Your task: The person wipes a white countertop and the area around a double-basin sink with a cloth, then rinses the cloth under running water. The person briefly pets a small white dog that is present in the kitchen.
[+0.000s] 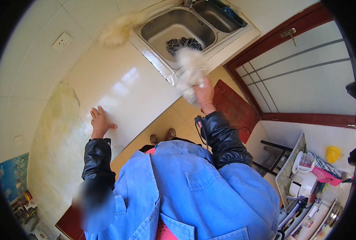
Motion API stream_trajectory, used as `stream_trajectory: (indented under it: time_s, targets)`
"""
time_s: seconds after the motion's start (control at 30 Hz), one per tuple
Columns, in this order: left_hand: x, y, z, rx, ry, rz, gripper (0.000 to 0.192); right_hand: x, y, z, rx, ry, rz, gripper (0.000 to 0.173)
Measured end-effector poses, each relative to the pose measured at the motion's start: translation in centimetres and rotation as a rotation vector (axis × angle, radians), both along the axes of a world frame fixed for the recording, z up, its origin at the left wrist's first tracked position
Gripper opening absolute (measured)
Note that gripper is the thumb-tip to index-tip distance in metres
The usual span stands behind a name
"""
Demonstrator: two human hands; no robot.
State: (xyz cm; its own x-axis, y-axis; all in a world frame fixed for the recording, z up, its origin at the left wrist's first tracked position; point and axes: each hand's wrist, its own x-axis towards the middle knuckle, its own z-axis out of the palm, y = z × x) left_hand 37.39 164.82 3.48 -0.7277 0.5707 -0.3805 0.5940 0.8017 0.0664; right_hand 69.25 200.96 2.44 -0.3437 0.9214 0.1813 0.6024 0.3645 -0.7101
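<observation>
Beside the steel sink, my right hand point(204, 91) grips a fluffy, pale wool-like bundle point(191, 66); it is blurred, and its far end hangs over the near rim of the sink point(154, 39). A dark, curly grey clump point(182, 45) lies in the large basin. My left hand point(101, 121) rests with spread fingers on the pale countertop point(136, 99) and holds nothing. Another fluffy, yellowish-white mass point(118, 30) lies at the back of the counter, against the wall and left of the sink.
A smaller basin point(215, 18) adjoins the large one. A red mat point(233, 111) lies on the floor near a red-framed door point(298, 72). At the lower right, a small table point(289, 177) holds appliances and cloths. A wall socket point(62, 41) is above the counter.
</observation>
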Motion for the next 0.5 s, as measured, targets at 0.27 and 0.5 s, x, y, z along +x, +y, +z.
stream_trajectory:
  time_s: [0.27, 0.5]
  targets:
    - [-0.5, 0.3, -1.0, 0.006, -0.005, -0.003, 0.142, 0.3, -0.1, -7.2, -0.724, 0.803, -0.231, 0.040]
    - [-0.5, 0.2, -0.7, -0.020, 0.013, -0.002, 0.142, 4.6, 2.5, -2.0, -0.376, 0.469, -0.077, 0.040]
